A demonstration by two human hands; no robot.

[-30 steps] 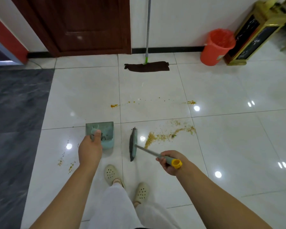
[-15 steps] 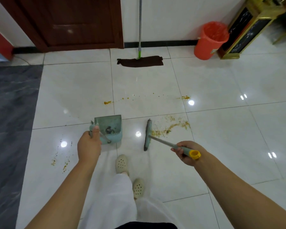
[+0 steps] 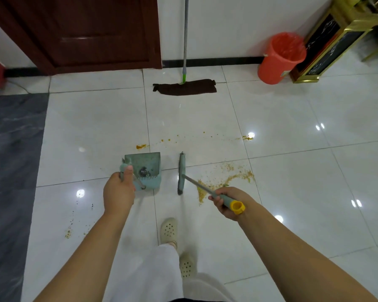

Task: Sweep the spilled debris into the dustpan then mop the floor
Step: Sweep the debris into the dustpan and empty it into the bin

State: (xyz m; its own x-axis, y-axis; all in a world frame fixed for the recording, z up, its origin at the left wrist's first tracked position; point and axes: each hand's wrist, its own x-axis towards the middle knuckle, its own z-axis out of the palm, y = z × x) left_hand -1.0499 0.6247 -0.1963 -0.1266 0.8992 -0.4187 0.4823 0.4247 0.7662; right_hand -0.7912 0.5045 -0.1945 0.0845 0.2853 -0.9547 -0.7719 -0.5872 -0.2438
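My left hand [image 3: 118,194] grips the handle of a teal dustpan [image 3: 146,168] that sits on the white tile floor with a little dark dirt inside. My right hand [image 3: 226,202] holds the yellow-capped handle of a teal broom [image 3: 181,173], whose head stands just right of the pan. A yellow-brown debris pile [image 3: 225,179] lies right of the broom head. Smaller crumbs [image 3: 141,146] dot the tile beyond the pan, and a few specks [image 3: 69,232] lie at the lower left. A flat mop [image 3: 184,87] with a dark cloth leans against the far wall.
An orange bin [image 3: 279,58] and a gold-framed stand [image 3: 327,44] sit at the back right. A dark wooden door [image 3: 85,33] is at the back left, and grey floor [image 3: 9,149] runs along the left. My feet in pale clogs [image 3: 169,229] are below the pan.
The broom head has swung left toward the dustpan, closing the gap, and uncovered the debris pile on its right. The view has shifted slightly; my feet have stepped.
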